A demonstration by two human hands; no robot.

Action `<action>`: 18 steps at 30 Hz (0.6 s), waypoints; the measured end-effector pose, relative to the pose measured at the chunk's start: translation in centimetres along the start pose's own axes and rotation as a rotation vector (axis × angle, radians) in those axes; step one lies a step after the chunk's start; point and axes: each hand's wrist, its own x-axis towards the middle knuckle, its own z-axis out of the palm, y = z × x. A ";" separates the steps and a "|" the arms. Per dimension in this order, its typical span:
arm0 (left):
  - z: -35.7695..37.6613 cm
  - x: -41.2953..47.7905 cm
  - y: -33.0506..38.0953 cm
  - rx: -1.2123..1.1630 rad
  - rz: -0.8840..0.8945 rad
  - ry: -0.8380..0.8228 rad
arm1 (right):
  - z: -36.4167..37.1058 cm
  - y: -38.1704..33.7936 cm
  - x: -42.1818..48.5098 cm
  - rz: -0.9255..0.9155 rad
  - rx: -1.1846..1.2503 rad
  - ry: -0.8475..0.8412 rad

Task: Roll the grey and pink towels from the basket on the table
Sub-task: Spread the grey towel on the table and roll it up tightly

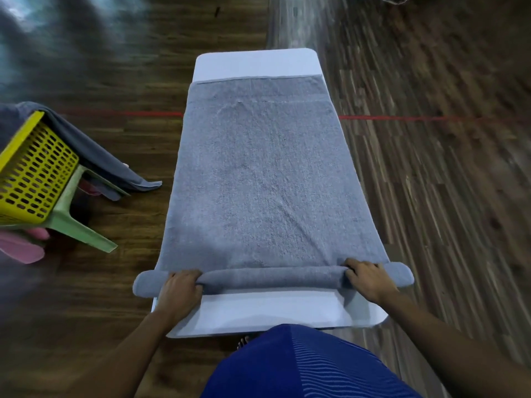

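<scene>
While the grey towel (258, 173) lies flat along the white bench (273, 310), its near end is rolled up into a thick roll (273, 278). The roll runs across the bench and sticks out past both sides. The left hand (181, 288) holds the roll near its left end, and the right hand (369, 278) holds it near its right end. The fingers (186, 275) of both hands are curled over the top of the roll and grip it. To the left, a yellow basket (34, 173) sits on a green stool (74, 222). A dark grey towel (86, 150) hangs over the basket, and a pink towel (20, 249) hangs down by the stool. A red line (402, 118) crosses the wooden floor (431, 168).
</scene>
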 end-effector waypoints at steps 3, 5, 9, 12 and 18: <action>-0.3 1.3 -0.7 0.025 -0.047 -0.003 | 0.0 0.1 0.4 0.021 -0.063 0.217; 0.3 1.5 -1.2 0.153 -0.081 0.141 | 0.2 0.0 0.5 -0.002 -0.058 0.386; 1.1 0.4 -0.4 0.153 -0.020 0.269 | 1.2 -1.0 -0.1 -0.226 0.093 0.431; 2.0 -0.2 -1.0 0.169 -0.033 0.200 | 2.9 -1.2 -1.1 -0.262 -0.005 0.333; 1.5 1.1 -1.3 0.193 -0.028 0.153 | 2.1 -1.6 0.9 -0.144 -0.034 0.255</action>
